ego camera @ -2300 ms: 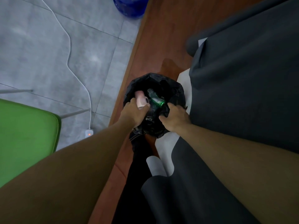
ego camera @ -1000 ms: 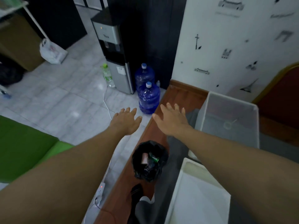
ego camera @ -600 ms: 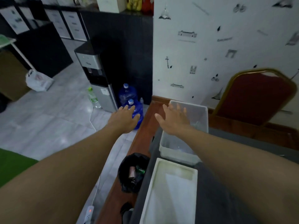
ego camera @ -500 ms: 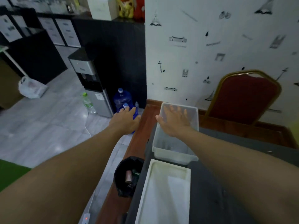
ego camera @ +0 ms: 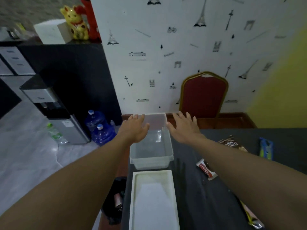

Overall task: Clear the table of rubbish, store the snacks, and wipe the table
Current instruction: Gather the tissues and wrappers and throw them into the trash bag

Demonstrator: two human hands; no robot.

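Fingers [ego camera: 141, 117] of the left hand [ego camera: 133, 131] are spread straight and released, holding nothing, palm down above the far left rim of a clear rectangular plastic storage box [ego camera: 150, 161]. The right hand [ego camera: 183, 128] mirrors it just beside the box's far right corner, its fingers also straight, apart and holding nothing. Whether either hand touches the box cannot be told. The box stands open at the left edge of a desk covered in dark grey cloth [ego camera: 191, 193]. A white rectangular plastic lid [ego camera: 154, 201] lies flat on the cloth just in front of the box, nearer the viewer. Snacks lie on the cloth to the right: a small red and white wrapper [ego camera: 206, 170] partly hidden by the right arm, a brown chocolate packet [ego camera: 232, 144] further back, a blue and green packet [ego camera: 266, 148] near the right edge, and a yellow and dark packet [ego camera: 252, 217] at the bottom right. On the floor left of the desk, beside the lid, sits a black rubbish bag [ego camera: 111, 211] with a pink item [ego camera: 117, 199] inside. Beyond the desk stands a red padded chair with a gold frame [ego camera: 203, 97]. Two blue water bottles [ego camera: 102, 132] stand on the floor further left.
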